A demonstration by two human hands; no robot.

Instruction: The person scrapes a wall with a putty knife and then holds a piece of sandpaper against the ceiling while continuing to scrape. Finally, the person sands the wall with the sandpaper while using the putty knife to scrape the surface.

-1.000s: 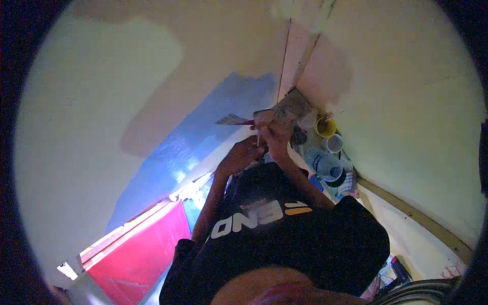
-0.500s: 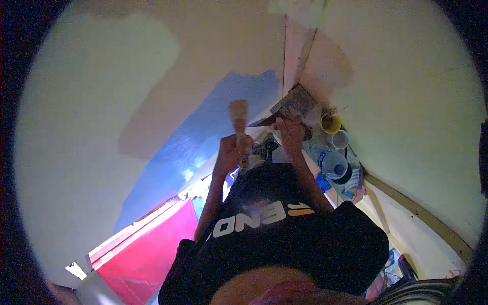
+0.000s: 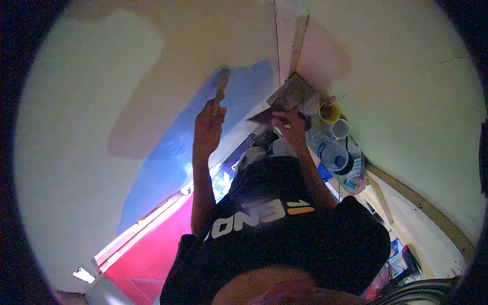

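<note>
My left hand [image 3: 209, 129] is raised against the left wall, its fingers wrapped round the handle of a paintbrush [image 3: 221, 87]. The brush points up, seen nearly edge-on, with its tip at the upper border of a blue patch [image 3: 188, 134] on that wall. Lower and nearer the corner, my right hand [image 3: 291, 126] is closed at a dark, flat-looking piece [image 3: 263, 118] whose pointed end sticks out to the left. Its full shape is hidden by the fingers.
Right of my right hand stand a yellow container [image 3: 330, 112], a white cup [image 3: 340, 129] and a clear plastic container [image 3: 334, 156]. A grey board [image 3: 293, 92] lies in the corner. Pink-red sheeting [image 3: 147, 249] is at lower left. A wooden strip [image 3: 417, 206] edges the right wall.
My left hand has moved left and up, bringing the paintbrush from near my body to the wall. The brush has turned from broad side to edge. My right hand has stayed nearly in place.
</note>
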